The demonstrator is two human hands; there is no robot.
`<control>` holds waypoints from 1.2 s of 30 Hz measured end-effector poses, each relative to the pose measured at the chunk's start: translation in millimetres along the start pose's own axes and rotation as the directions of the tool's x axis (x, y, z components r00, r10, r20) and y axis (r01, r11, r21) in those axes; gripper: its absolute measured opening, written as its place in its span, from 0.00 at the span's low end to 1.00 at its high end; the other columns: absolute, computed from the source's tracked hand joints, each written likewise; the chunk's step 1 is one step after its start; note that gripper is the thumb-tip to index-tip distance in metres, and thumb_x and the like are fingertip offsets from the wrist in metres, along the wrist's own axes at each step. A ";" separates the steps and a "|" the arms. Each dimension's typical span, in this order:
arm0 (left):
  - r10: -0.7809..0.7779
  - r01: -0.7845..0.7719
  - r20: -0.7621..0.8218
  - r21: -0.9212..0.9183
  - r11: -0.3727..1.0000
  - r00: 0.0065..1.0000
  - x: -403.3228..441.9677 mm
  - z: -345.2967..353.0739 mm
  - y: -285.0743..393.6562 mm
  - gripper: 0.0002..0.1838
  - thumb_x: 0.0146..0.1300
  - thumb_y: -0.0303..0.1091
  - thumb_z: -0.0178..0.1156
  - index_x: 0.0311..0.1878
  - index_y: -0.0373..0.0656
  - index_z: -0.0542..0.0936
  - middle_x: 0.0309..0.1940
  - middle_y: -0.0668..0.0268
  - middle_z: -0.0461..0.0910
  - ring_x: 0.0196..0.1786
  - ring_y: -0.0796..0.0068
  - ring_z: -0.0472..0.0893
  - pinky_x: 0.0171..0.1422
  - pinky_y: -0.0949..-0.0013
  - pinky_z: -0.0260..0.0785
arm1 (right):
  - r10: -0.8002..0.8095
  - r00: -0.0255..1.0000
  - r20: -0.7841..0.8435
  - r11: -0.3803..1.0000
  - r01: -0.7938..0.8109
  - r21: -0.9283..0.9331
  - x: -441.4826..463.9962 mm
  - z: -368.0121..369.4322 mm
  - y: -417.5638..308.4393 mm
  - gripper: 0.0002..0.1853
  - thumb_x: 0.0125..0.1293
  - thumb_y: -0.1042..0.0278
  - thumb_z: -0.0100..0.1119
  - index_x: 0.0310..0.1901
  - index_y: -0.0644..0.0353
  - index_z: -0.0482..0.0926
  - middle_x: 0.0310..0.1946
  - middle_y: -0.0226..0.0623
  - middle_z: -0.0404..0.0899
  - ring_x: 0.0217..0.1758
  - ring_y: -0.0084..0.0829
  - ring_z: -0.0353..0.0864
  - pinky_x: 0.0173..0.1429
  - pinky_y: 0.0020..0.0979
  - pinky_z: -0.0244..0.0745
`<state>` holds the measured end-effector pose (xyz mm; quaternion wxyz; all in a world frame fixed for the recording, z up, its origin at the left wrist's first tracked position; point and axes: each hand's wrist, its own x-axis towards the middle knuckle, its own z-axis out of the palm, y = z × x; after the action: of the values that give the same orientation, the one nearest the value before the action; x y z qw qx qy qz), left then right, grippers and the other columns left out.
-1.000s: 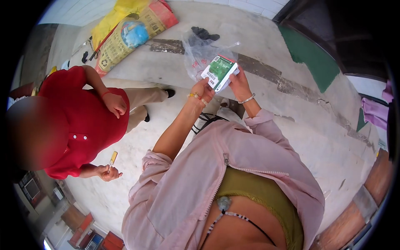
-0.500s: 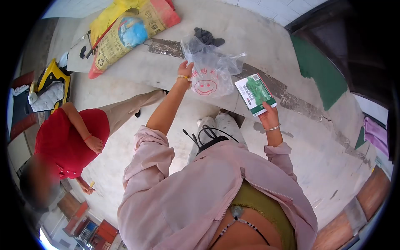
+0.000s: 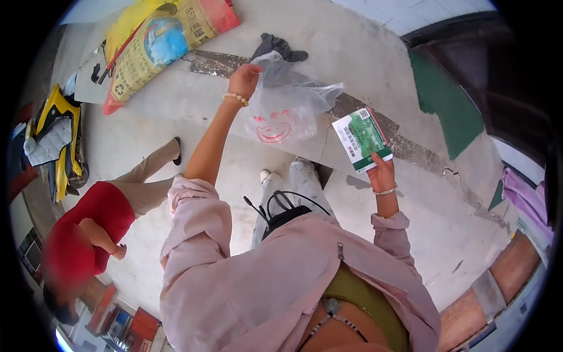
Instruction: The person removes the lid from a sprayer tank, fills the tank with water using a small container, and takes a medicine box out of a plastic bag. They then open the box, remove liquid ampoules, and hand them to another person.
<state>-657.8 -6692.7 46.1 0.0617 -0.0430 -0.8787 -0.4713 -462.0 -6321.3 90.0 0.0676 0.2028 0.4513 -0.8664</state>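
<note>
My left hand [image 3: 244, 80] pinches the upper edge of a clear plastic bag [image 3: 299, 100]. The bag hangs loosely, with a red smiling face and red characters printed on its front. Whether anything lies inside it, I cannot tell. Over to the right, my right hand [image 3: 381, 171] grips a green and white printed box [image 3: 360, 138] by its lower corner, its printed face turned up. A gap separates the box from the bag. Just beyond the bag lies a crumpled dark cloth [image 3: 278, 47] on the concrete.
A large printed sack [image 3: 167, 44] lies at the upper left. A yellow vehicle [image 3: 58, 138] stands at the far left. On the left is a person in a red top [image 3: 108, 214]. A purple cloth [image 3: 525, 196] hangs at the right edge.
My left hand has moved up and left, pulling the bag's top edge with it. The box stays in my right hand. The person in red has moved away from me and their leg now trails apart.
</note>
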 end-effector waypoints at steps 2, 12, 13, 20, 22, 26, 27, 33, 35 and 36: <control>0.251 -0.251 -0.012 -0.019 0.968 0.968 -49.2 -17.7 41.1 0.09 0.49 0.20 0.51 0.34 0.41 0.76 0.37 0.59 0.76 0.38 0.63 0.77 0.41 0.70 0.69 | -0.026 0.996 0.090 0.999 0.029 -0.037 13.0 28.2 -12.0 0.20 0.57 0.82 0.43 0.53 0.62 0.62 0.49 0.37 0.68 0.50 0.31 0.70 0.51 0.33 0.70; 0.209 -0.176 -0.303 0.135 0.975 0.930 -208.7 -73.0 85.6 0.20 0.45 0.15 0.48 0.44 0.42 0.75 0.45 0.52 0.72 0.33 0.60 0.74 0.38 0.67 0.69 | 0.420 0.848 0.324 0.826 -0.209 -0.524 30.6 178.9 15.9 0.19 0.53 0.77 0.49 0.49 0.64 0.63 0.40 0.35 0.72 0.38 0.27 0.76 0.37 0.30 0.77; 0.216 -0.176 -0.302 0.155 0.972 0.928 -223.7 -84.5 87.4 0.20 0.45 0.15 0.48 0.44 0.41 0.74 0.46 0.53 0.71 0.33 0.60 0.74 0.38 0.67 0.69 | 0.481 0.808 0.341 0.780 -0.217 -0.586 23.8 189.7 34.8 0.19 0.53 0.76 0.50 0.49 0.64 0.63 0.40 0.36 0.72 0.38 0.27 0.76 0.37 0.31 0.77; 0.447 -0.383 -0.239 0.271 0.883 0.862 -314.8 -172.1 77.8 0.18 0.47 0.19 0.47 0.45 0.38 0.73 0.51 0.56 0.68 0.41 0.59 0.74 0.41 0.65 0.68 | 0.701 0.629 0.337 0.679 -0.443 -0.586 -29.8 297.0 145.5 0.16 0.55 0.74 0.45 0.47 0.60 0.67 0.40 0.37 0.73 0.39 0.28 0.76 0.39 0.31 0.77; 0.470 -0.404 -0.246 0.274 0.873 0.848 -353.4 -197.3 71.5 0.20 0.44 0.16 0.49 0.45 0.37 0.73 0.51 0.55 0.68 0.40 0.59 0.74 0.40 0.66 0.68 | 0.716 0.581 0.386 0.678 -0.450 -0.581 -30.3 310.2 207.5 0.15 0.56 0.73 0.45 0.46 0.61 0.68 0.39 0.38 0.73 0.38 0.29 0.76 0.39 0.32 0.77; 0.366 -0.293 -0.325 0.253 0.922 0.872 -447.2 -263.7 36.5 0.16 0.50 0.21 0.45 0.44 0.38 0.72 0.52 0.58 0.67 0.42 0.59 0.73 0.44 0.64 0.67 | 0.753 0.537 0.380 0.656 -0.575 -0.489 -90.2 370.5 272.5 0.12 0.57 0.71 0.43 0.43 0.63 0.67 0.38 0.40 0.73 0.37 0.33 0.76 0.39 0.35 0.76; 0.349 -0.260 -0.343 0.280 0.924 0.872 -471.3 -282.6 25.8 0.16 0.48 0.19 0.46 0.43 0.38 0.73 0.52 0.58 0.68 0.42 0.59 0.73 0.44 0.64 0.67 | 0.730 0.544 0.413 0.682 -0.538 -0.495 -113.4 386.1 290.9 0.13 0.58 0.70 0.42 0.44 0.64 0.66 0.39 0.41 0.73 0.38 0.35 0.76 0.41 0.37 0.76; 0.075 -0.086 -0.670 0.017 0.996 0.739 -576.4 -389.0 -29.0 0.24 0.46 0.13 0.42 0.48 0.41 0.72 0.43 0.57 0.74 0.52 0.60 0.71 0.49 0.69 0.65 | 0.838 0.432 0.333 0.523 -0.463 -0.715 -230.9 459.5 431.7 0.14 0.57 0.73 0.45 0.46 0.63 0.65 0.43 0.43 0.70 0.42 0.39 0.74 0.45 0.40 0.74; -0.012 -0.069 -0.722 -0.082 0.994 0.692 -590.0 -419.4 -56.2 0.25 0.47 0.13 0.41 0.49 0.42 0.72 0.41 0.57 0.75 0.53 0.61 0.70 0.50 0.71 0.65 | 0.877 0.386 0.287 0.453 -0.460 -0.764 -250.3 481.2 468.2 0.14 0.58 0.73 0.45 0.47 0.62 0.64 0.43 0.43 0.70 0.42 0.39 0.74 0.45 0.40 0.73; -0.073 -0.067 -0.730 -0.161 0.985 0.680 -605.5 -433.4 -70.0 0.25 0.47 0.13 0.40 0.49 0.41 0.72 0.39 0.59 0.75 0.52 0.64 0.71 0.50 0.72 0.64 | 0.895 0.354 0.272 0.416 -0.442 -0.795 -263.6 491.0 489.4 0.15 0.58 0.73 0.45 0.48 0.61 0.64 0.43 0.43 0.70 0.43 0.39 0.74 0.46 0.40 0.72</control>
<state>-39.0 -7103.2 135.8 0.4036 0.1454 -0.7357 -0.5242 -218.2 -7021.8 80.0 0.6584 0.0190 0.5020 -0.5605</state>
